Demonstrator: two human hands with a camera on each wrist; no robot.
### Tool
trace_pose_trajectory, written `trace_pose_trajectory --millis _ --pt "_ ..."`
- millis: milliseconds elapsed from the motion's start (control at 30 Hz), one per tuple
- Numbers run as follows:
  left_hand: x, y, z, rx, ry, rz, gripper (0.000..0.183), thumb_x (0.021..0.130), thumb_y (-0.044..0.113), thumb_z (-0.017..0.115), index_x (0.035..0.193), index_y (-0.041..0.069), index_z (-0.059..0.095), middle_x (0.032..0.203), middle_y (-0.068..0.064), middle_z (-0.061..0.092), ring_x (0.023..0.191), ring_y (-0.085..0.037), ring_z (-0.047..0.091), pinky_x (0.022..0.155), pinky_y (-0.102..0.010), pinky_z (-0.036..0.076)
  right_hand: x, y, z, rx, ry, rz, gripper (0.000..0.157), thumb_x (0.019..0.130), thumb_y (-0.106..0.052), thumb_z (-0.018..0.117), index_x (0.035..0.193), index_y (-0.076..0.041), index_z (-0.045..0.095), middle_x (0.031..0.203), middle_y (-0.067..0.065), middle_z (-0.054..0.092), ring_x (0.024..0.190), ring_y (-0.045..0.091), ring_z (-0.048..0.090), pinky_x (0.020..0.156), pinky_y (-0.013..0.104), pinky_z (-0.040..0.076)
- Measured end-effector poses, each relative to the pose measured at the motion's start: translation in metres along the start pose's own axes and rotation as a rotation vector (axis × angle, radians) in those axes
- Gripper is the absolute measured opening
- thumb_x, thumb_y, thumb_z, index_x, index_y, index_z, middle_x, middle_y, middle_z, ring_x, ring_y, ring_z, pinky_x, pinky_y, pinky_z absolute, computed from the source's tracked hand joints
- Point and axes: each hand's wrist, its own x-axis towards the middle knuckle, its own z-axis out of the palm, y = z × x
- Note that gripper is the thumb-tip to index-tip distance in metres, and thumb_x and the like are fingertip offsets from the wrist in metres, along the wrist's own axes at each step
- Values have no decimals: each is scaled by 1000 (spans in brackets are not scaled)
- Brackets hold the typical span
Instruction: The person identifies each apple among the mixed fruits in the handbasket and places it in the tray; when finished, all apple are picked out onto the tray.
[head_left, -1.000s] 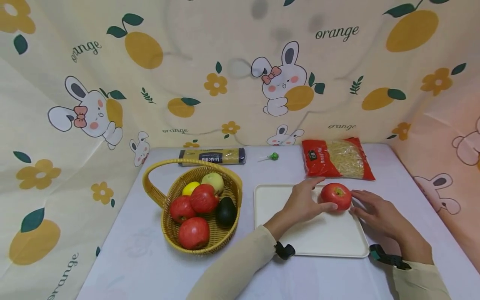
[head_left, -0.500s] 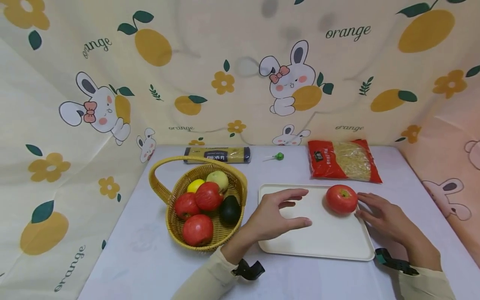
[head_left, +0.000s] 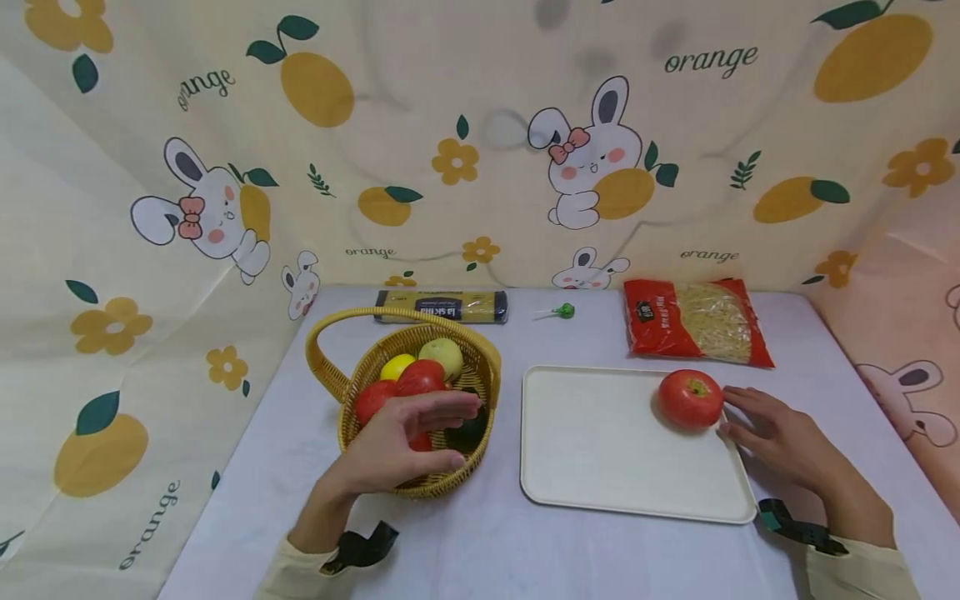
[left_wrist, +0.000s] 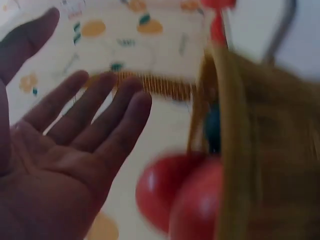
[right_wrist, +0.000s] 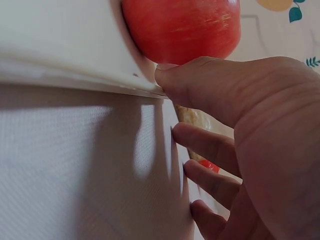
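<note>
Shifted leftward since a second ago, the left hand (head_left: 393, 435) is held empty, fingers extended, at the fruit basket (head_left: 492, 375), while on the white tray (head_left: 592, 450), far right, a red apple (head_left: 690, 402) is flanked by the relaxed, empty right hand (head_left: 795, 446).

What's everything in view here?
Basket: one, tan, table's left
Apples: three, red, in basket
Other fruits: three, yellow, pale green, dark, basket
Tray: one, white, right of basket
Single apple: one, red, on tray
Bag: one, red and clear, behind tray
Packet: one, yellow-black, behind basket
Lollipop: one, green, far side
Table: one, pale, underneath
Backdrop: one, cream, behind
Sleeves: two, beige, arms
Wrist devices: two, black, wrists
Left hand: one, bare, at basket
Right hand: one, bare, at tray
</note>
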Motion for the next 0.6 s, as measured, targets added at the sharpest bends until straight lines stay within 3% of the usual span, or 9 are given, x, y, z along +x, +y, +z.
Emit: trace_pose_trajectory --millis 133,267,433,600 --pt "-23 -8 -27 30 13 -41 64 95 15 87 154 20 63 153 -10 67 141 -25 65 118 -43 54 0 0 -1 10 -21 13 83 101 -48 77 163 -1 47 164 40 41 146 69 37 104 88 38" --pt "-35 -5 -50 61 13 -47 66 96 9 84 157 15 60 157 -16 63 144 -28 63 116 -43 55 -1 1 -2 14 -23 16 83 101 -47 77 163 -1 46 164 40 40 146 69 36 103 88 39" --pt "-33 2 -71 137 40 -45 67 95 8 85 156 9 60 158 -16 63 144 -38 63 113 -51 57 -2 1 -2 14 -23 21 84 101 -47 77 164 -1 45 165 40 39 147 69 36 102 88 39" --pt "-19 9 -77 360 128 -86 67 92 21 91 152 7 64 152 -13 68 139 -40 67 107 -62 58 -2 1 -2 26 -29 34 88 101 -51 76 166 -2 43 167 39 37 148 69 34 102 87 41"
